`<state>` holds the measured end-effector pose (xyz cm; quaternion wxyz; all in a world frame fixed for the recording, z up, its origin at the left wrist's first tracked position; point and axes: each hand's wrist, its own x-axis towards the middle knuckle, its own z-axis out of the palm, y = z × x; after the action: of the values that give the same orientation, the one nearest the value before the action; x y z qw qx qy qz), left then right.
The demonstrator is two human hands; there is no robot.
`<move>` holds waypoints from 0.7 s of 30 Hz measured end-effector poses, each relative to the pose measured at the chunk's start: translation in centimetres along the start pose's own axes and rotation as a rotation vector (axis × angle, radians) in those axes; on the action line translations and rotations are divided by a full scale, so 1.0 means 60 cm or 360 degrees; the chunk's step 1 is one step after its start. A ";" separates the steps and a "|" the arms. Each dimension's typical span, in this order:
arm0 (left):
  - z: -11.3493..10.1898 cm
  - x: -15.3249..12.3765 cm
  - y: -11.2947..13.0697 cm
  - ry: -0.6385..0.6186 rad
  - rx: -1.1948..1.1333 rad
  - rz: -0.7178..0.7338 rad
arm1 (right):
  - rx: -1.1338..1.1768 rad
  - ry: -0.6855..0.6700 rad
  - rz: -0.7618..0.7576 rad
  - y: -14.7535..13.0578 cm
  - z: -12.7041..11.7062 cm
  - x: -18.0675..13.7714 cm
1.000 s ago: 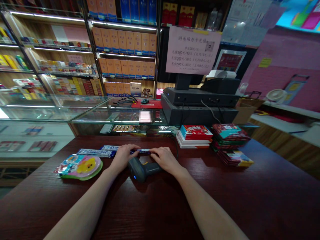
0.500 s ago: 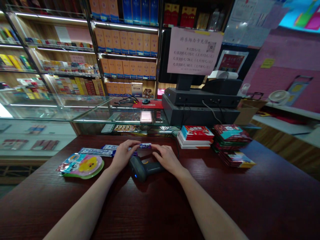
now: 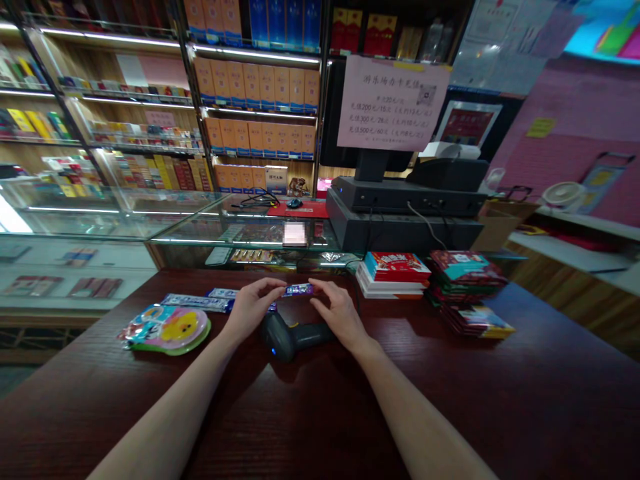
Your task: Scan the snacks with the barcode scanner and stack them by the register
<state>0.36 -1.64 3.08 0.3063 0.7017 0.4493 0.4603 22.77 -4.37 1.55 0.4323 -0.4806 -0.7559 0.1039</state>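
Currently a small purple packet (image 3: 299, 289) sits just below the centre of the frame, short and narrow, with a shiny wrapper and pale printing too small to read. The left hand (image 3: 255, 307) pinches its left end between thumb and fingers; fingertips of the right hand (image 3: 340, 313) touch its right end, though I cannot tell whether the thumb closes on it. Directly below the packet lies a dark barcode scanner (image 3: 284, 339), blue light lit, filling the space between the hands, its handle reaching the right hand. Left of centre, blue-and-white packets (image 3: 200, 303) lie partly hidden behind the left hand, with a cartoon-printed package (image 3: 173, 330) just below them. Right of centre stand a red-topped stack of boxes (image 3: 397, 265) and, beside it, a pile of dark red packets (image 3: 465, 273). Beyond, a glass counter (image 3: 245, 230) crosses the middle, a monitor bearing a paper sign (image 3: 393, 103) rises upper right, and boxed shelves (image 3: 257, 110) fill the upper left.
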 end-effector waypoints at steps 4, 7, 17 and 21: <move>0.003 -0.003 0.002 -0.0012 -0.0026 0.0013 | 0.0020 0.0070 -0.0010 -0.005 -0.003 -0.001; 0.004 -0.003 0.002 -0.0024 -0.0034 0.0026 | 0.0021 0.0072 -0.0003 -0.007 -0.004 -0.003; 0.001 -0.008 0.009 -0.0089 0.0063 0.0138 | -0.0025 0.0121 0.0023 -0.001 -0.005 -0.004; -0.005 -0.008 0.012 -0.0119 0.0111 0.0213 | 0.0005 0.0080 0.0076 0.000 -0.004 -0.004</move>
<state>0.25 -2.37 3.61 0.2669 0.7571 0.4054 0.4373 22.97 -4.66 1.54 0.4493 -0.5003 -0.7329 0.1033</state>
